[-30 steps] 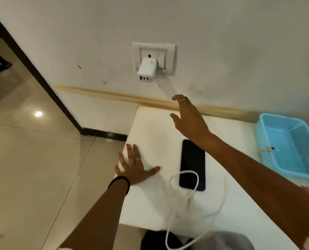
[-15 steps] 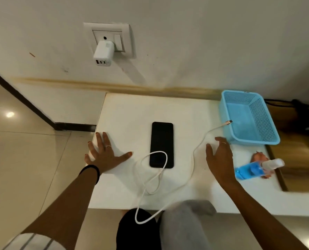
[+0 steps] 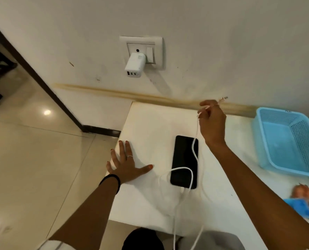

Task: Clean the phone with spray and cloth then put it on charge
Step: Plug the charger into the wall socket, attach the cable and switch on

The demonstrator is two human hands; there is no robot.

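Past the frame's right edge — spray bottle [image 3: 299, 209] half cut off, blurred.

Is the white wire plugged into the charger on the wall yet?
Not yet. The right hand pinches the cable with its plug end in the air, away from the charger, whose ports look empty.

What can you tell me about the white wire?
The white cable is thin, smooth and looks rubbery. The right hand pinches it near its free end, and the small plug tip sticks up in the air, not plugged into anything. It hangs down across the black phone, makes a loose loop over the phone's near end, then runs off the white table.
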